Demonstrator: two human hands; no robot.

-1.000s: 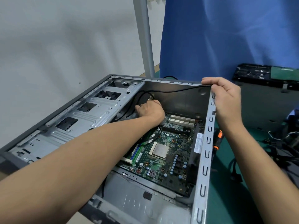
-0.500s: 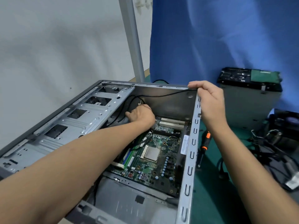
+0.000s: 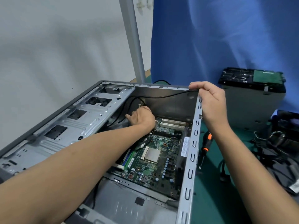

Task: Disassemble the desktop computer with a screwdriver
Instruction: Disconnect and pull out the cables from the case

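Whatever the left hand [image 3: 140,118] held could not be told: its fingers were hidden beyond its own knuckles, deep inside the computer case [image 3: 192,151], with the drive cage [image 3: 64,123] at its 9 o'clock and the motherboard [image 3: 155,165] at its 5 o'clock. A blind tug there seemed the first risk, since a connector that was not yet released could tear from the board or bring a clip with it. The forearm lay across the board and close above the bare processor socket [image 3: 152,155], so a sudden give could drag skin or a cable over it. A thin black cable [image 3: 161,96] ran along the far wall toward 2 o'clock, where the right hand [image 3: 210,102] curled over the case's corner rim and appeared to trap the cable's end under its fingertips. If both hands pulled against each other, the lead might be strained or nicked on the sheet-metal edge. That one-corner hold also looked like the only brace, so a slip could rock the case. The screwdriver [image 3: 206,143] lay unheld on the green mat [image 3: 213,191], just beside the wall at 3 o'clock, where a shifting case could pin or knock it.
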